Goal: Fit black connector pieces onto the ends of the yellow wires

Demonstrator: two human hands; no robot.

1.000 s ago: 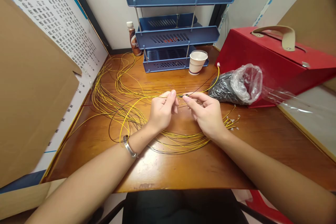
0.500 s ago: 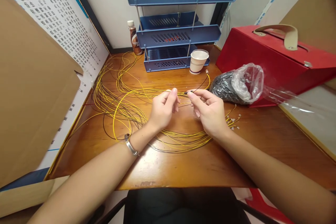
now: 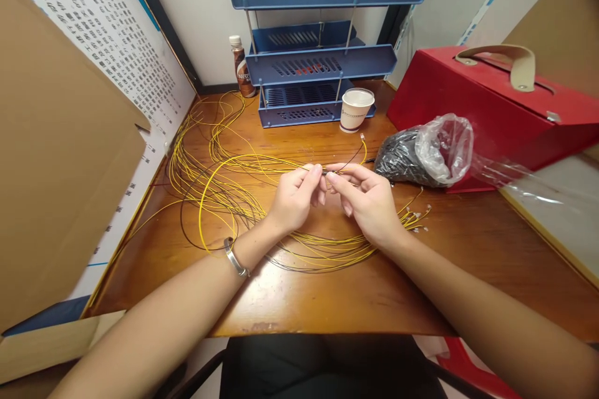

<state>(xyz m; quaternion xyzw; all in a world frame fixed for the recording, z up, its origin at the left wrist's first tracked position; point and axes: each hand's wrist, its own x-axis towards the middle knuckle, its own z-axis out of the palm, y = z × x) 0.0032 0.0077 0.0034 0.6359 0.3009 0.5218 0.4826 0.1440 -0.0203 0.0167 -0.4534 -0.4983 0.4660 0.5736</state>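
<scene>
Wooden desk [image 3: 262, 308], blue tiered rack [image 3: 322, 62] behind. Small black piece [image 3: 326, 173], between the person's hands: left hand [image 3: 294, 198] pinched closed at one end, right hand [image 3: 369, 201] likewise at the other. Yellow and dark wires [image 3: 337, 248], looped on the desk.

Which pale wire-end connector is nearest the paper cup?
The lone connector just in front of the paper cup, on a curved yellow wire end; the other visible connectors cluster to the right of the right hand.
</scene>
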